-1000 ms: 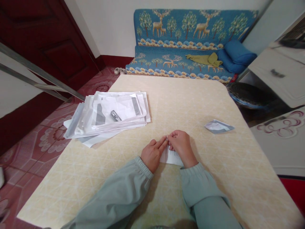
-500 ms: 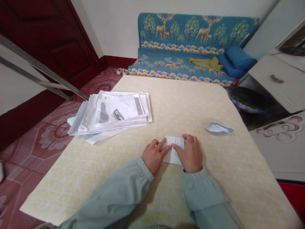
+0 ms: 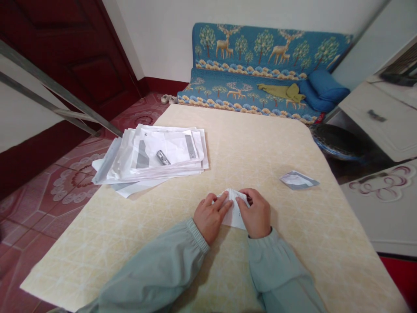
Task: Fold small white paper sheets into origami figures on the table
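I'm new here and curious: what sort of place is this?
It looks like a room in a home: a blue deer-patterned sofa, a dark red door and a patterned tile floor.

This is a room in a home, furnished for everyday living. A low sofa (image 3: 257, 54) with a blue deer-and-tree cover stands against the wall, with a blue cushion (image 3: 322, 89) and a crumpled olive cloth (image 3: 283, 92) on it. A pair of slippers (image 3: 167, 99) sits on the floor beside it. The floor (image 3: 74, 182) has patterned red tiles, and there is a dark red panelled wooden door (image 3: 74, 56) and a white drawer unit (image 3: 381, 117).
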`<state>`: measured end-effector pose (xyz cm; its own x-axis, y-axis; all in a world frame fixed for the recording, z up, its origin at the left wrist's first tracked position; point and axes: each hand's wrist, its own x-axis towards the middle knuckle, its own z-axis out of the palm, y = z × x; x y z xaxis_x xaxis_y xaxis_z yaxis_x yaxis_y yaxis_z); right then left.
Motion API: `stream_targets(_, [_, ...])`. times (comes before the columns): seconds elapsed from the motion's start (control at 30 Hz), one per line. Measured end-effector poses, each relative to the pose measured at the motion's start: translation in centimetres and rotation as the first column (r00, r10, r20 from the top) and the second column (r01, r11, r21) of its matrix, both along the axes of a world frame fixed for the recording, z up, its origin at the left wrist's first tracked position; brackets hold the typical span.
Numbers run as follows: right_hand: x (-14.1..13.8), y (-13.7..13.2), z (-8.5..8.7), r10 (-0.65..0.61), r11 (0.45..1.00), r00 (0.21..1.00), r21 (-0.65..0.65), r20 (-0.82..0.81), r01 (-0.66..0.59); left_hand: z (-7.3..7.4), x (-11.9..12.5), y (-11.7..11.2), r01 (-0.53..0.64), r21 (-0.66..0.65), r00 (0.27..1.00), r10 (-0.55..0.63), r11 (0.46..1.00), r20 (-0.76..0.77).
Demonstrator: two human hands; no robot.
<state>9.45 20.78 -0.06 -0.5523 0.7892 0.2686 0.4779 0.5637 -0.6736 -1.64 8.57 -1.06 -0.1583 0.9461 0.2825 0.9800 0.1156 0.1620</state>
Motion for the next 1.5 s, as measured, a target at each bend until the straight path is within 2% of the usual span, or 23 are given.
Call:
stream_targets(0.1, [0.1, -0.7, -0.2, 0.105, 0.985, 0.994, 0.141, -0.007, -0.103, -0.2, -0.1, 0.0, 0.021, 0.063, 0.999, -0.023, 0.998, 0.037])
stream_targets(0.23, [0.6, -1.3, -0.2, 0.144, 0.958, 0.988, 0.242, 0.048, -0.152, -0.5, -0.3, -0.3, 0.034, 0.173, 0.993, -0.053, 0.984, 0.104])
stream_targets(0.4, [1.0, -1.7, -0.1, 0.197, 0.917, 0.969, 0.322, 0.147, -0.235, -0.5, -0.4, -0.5, 0.041, 0.231, 0.983, -0.081, 0.972, 0.167])
stream_targets(0.53, [1.2, -2.0, 0.0, 0.216, 0.898, 0.962, 0.353, 0.165, -0.262, -0.4, -0.3, -0.8, 0.043, 0.267, 0.982, -0.090, 0.963, 0.166])
stream_targets(0.83, [1.9, -2.2, -0.3, 0.287, 0.894, 0.956, 0.340, 0.068, -0.292, -0.2, 0.4, -2.4, 0.046, 0.266, 0.973, -0.104, 0.963, 0.207])
stream_targets(1.13, [1.9, -2.3, -0.2, 0.312, 0.890, 0.941, 0.307, 0.128, -0.337, -0.4, 0.4, -2.5, 0.043, 0.247, 0.975, -0.094, 0.968, 0.200])
stream_targets(1.33, [1.9, -2.4, 0.4, 0.286, 0.896, 0.935, 0.287, 0.210, -0.339, 0.1, 0.9, -2.3, 0.042, 0.114, 0.994, -0.053, 0.993, 0.099])
stream_targets(1.5, [1.9, -2.3, 0.4, 0.293, 0.913, 0.942, 0.245, 0.162, -0.326, 0.4, 1.3, -2.0, 0.029, 0.037, 0.999, -0.030, 0.999, 0.012])
